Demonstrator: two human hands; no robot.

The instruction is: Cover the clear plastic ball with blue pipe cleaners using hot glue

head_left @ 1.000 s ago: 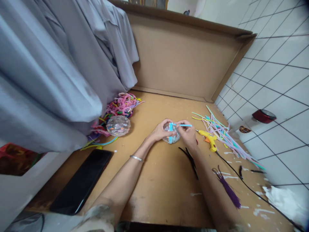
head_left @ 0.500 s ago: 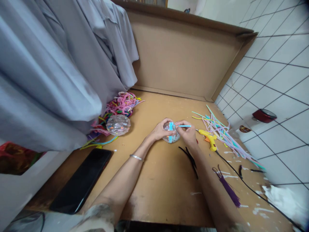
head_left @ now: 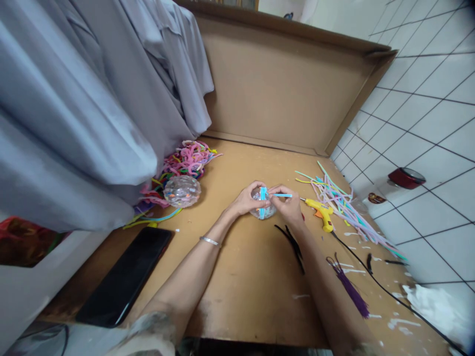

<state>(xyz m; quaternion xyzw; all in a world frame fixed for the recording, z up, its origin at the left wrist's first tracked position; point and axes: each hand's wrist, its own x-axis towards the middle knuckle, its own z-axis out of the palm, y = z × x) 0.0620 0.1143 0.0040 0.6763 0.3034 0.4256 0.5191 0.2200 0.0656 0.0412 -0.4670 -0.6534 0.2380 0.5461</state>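
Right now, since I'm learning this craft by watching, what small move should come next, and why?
Probably the right hand should lay the blue strip down beside the blue bands: the bands already cross the clear ball, the left hand holds it, and the strip juts out sideways from the right fingers.

the held ball [head_left: 262, 211] is showing light-blue stripes over clear, and the strip [head_left: 284, 195] is matching that blue. the other ball [head_left: 182, 191] is showing orange flecks; the gun [head_left: 323, 212] is showing yellow and orange. the stems [head_left: 343, 213] are mixing lilac, mint and yellow. the tassel [head_left: 352, 291] is showing purple, the tiles [head_left: 426, 126] a dark grid on white.
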